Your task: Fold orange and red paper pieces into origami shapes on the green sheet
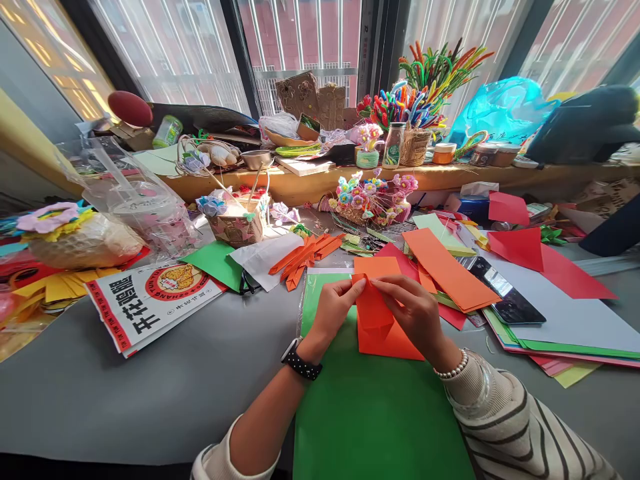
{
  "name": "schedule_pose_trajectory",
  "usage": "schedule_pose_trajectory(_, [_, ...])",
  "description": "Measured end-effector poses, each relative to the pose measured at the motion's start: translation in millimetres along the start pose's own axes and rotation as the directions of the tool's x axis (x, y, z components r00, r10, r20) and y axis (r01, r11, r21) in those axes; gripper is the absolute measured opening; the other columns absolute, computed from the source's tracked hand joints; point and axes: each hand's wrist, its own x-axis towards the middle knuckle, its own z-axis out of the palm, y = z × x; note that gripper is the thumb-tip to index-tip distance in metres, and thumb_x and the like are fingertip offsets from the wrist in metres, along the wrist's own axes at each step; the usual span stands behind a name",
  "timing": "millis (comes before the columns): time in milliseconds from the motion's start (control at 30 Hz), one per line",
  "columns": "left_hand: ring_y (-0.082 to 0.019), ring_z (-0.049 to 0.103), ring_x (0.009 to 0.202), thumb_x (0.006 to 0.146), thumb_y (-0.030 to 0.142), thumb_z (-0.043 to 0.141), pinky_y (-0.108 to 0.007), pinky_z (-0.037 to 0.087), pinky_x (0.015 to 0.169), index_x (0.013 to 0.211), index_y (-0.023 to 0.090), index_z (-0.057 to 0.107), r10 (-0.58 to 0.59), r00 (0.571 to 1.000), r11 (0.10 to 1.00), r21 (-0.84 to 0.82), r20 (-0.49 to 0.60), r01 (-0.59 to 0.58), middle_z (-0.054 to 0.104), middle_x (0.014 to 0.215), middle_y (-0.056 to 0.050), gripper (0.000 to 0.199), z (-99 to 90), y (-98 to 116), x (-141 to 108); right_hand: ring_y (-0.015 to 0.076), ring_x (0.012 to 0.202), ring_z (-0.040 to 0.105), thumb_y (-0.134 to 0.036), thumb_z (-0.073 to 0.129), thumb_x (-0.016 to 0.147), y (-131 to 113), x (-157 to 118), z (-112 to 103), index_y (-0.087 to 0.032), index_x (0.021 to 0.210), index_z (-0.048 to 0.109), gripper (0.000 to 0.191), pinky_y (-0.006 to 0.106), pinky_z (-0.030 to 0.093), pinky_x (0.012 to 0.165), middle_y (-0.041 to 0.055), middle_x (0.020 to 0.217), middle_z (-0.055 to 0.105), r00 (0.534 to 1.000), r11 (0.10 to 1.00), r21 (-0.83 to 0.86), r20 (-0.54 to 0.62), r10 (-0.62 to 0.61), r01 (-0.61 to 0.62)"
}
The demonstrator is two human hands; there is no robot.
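Observation:
Both my hands pinch the top edge of a folded orange paper, one at each side of its upper edge. My left hand, with a dotted black watch band at the wrist, grips its upper left corner. On the other side my right hand, fingers bent, closes on the top near the middle. Beneath lies a flat orange sheet, resting on a large green sheet in a clear sleeve. Several folded orange strips lie in a pile beyond my left hand.
Orange sheets and a black phone lie at right on stacked coloured paper. A printed paper bag is at left. Behind stand a flower basket, crocheted flowers and a cluttered sill.

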Motion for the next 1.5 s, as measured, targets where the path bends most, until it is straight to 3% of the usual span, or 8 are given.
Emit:
schedule_pose_trajectory(267, [-0.011, 0.044, 0.052, 0.064, 0.042, 0.058, -0.021, 0.034, 0.047, 0.056, 0.013, 0.061, 0.020, 0.999, 1.000, 0.008, -0.030, -0.019, 0.049, 0.051, 0.001, 0.030, 0.7, 2, -1, 0.0179, 0.077, 0.055, -0.014, 0.045, 0.080, 3, -1, 1, -0.024, 0.096, 0.062, 0.026, 0.032, 0.048, 0.067, 0.0072, 0.082, 0.060, 0.997, 0.992, -0.101, -0.021, -0.080, 0.077])
schedule_pose_trajectory(500, [-0.007, 0.036, 0.049, 0.067, 0.036, 0.057, -0.019, 0.029, 0.045, 0.051, 0.013, 0.053, 0.033, 0.999, 0.999, -0.001, -0.019, -0.033, 0.040, 0.049, 0.004, 0.029, 0.9, 3, -1, 0.0176, 0.080, 0.055, -0.011, 0.044, 0.080, 3, -1, 1, -0.024, 0.104, 0.058, 0.030, 0.032, 0.049, 0.069, 0.0071, 0.087, 0.059, 0.992, 0.988, -0.084, 0.005, -0.126, 0.126])
schedule_pose_trajectory(900, [-0.013, 0.053, 0.064, 0.066, 0.031, 0.060, -0.022, 0.041, 0.059, 0.073, 0.012, 0.065, -0.005, 1.000, 0.994, -0.106, -0.004, 0.005, 0.062, 0.068, -0.002, 0.021, 1.0, 1, 0, 0.0173, 0.081, 0.054, -0.009, 0.044, 0.079, 5, -2, 3, -0.024, 0.104, 0.057, 0.032, 0.032, 0.050, 0.067, 0.0072, 0.091, 0.057, 0.993, 0.994, -0.007, 0.016, -0.113, 0.113])
schedule_pose_trajectory(1033, [-0.016, 0.056, 0.070, 0.065, 0.032, 0.061, -0.025, 0.043, 0.063, 0.077, 0.011, 0.065, -0.028, 1.000, 0.993, -0.118, 0.002, 0.028, 0.064, 0.075, -0.004, 0.024, 0.0, 0, 0, 0.0179, 0.084, 0.054, -0.013, 0.048, 0.078, 2, 0, 3, -0.022, 0.096, 0.061, 0.025, 0.034, 0.048, 0.071, 0.0071, 0.091, 0.058, 1.000, 0.998, 0.056, 0.026, -0.018, 0.017])
schedule_pose_trajectory(1133, [-0.017, 0.056, 0.071, 0.064, 0.033, 0.061, -0.025, 0.042, 0.063, 0.079, 0.011, 0.065, -0.047, 0.998, 0.995, -0.083, 0.033, 0.049, 0.065, 0.076, -0.005, 0.027, -0.5, 0, 0, 0.0176, 0.083, 0.055, -0.022, 0.052, 0.076, -1, 4, 0, -0.021, 0.090, 0.062, 0.017, 0.032, 0.049, 0.070, 0.0061, 0.088, 0.059, 0.983, 0.967, 0.176, 0.048, 0.178, -0.184])
schedule_pose_trajectory(1300, [-0.015, 0.055, 0.068, 0.064, 0.034, 0.062, -0.023, 0.040, 0.059, 0.078, 0.012, 0.065, -0.098, 0.981, 0.994, -0.021, 0.170, 0.103, 0.064, 0.073, -0.004, 0.027, -0.8, -1, 0, 0.0165, 0.071, 0.058, -0.036, 0.053, 0.074, 2, 10, -6, -0.017, 0.075, 0.063, 0.022, 0.028, 0.047, 0.062, 0.0050, 0.075, 0.062, 0.863, 0.798, 0.330, 0.241, 0.444, -0.503])
schedule_pose_trajectory(1400, [-0.015, 0.054, 0.067, 0.064, 0.034, 0.061, -0.022, 0.039, 0.058, 0.080, 0.012, 0.066, -0.112, 0.973, 0.993, -0.001, 0.204, 0.114, 0.063, 0.074, -0.004, 0.027, -1.3, -2, 0, 0.0168, 0.070, 0.057, -0.040, 0.055, 0.070, 5, 11, -7, -0.016, 0.070, 0.063, 0.025, 0.026, 0.045, 0.060, 0.0048, 0.071, 0.062, 0.804, 0.730, 0.343, 0.333, 0.493, -0.591])
schedule_pose_trajectory(1500, [-0.014, 0.053, 0.065, 0.064, 0.035, 0.061, -0.022, 0.037, 0.055, 0.078, 0.012, 0.066, -0.128, 0.971, 0.992, 0.019, 0.204, 0.127, 0.063, 0.073, -0.003, 0.027, -1.7, -2, 0, 0.0163, 0.069, 0.056, -0.041, 0.056, 0.069, 5, 12, -7, -0.015, 0.069, 0.062, 0.026, 0.025, 0.043, 0.058, 0.0045, 0.070, 0.061, 0.774, 0.696, 0.346, 0.357, 0.523, -0.629])
